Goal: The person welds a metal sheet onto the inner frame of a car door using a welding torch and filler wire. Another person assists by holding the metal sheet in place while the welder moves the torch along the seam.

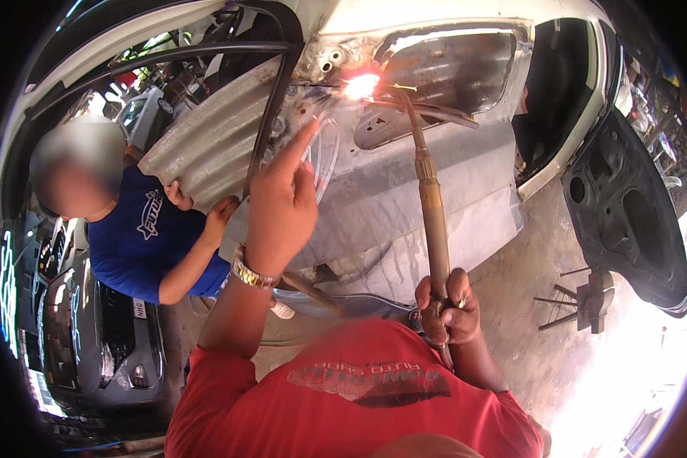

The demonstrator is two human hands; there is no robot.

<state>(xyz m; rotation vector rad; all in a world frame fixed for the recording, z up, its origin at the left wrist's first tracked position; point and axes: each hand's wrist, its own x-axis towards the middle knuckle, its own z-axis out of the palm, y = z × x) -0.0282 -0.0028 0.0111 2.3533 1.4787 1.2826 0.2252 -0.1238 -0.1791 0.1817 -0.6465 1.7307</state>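
Toward the bright flame, my left hand [282,198] reaches up with its index finger stretched forward and the others curled. A thin looped wire [336,149] comes out beside these fingers and seems to be held in them, though the grip itself is partly hidden. My right hand [450,309] is wrapped around the lower handle of a brass gas torch [433,221]. The torch's bent tip points left at the glowing spot [361,85] on the bare metal car body panel [427,206]. Glare hides the metal right at the flame.
At left a co-worker in a blue shirt [145,229] has both hands on a ribbed metal sheet [214,137]. A dark car [107,336] stands behind. To the right are a detached black car panel [626,206] and a small metal stand [588,301] on the concrete floor.
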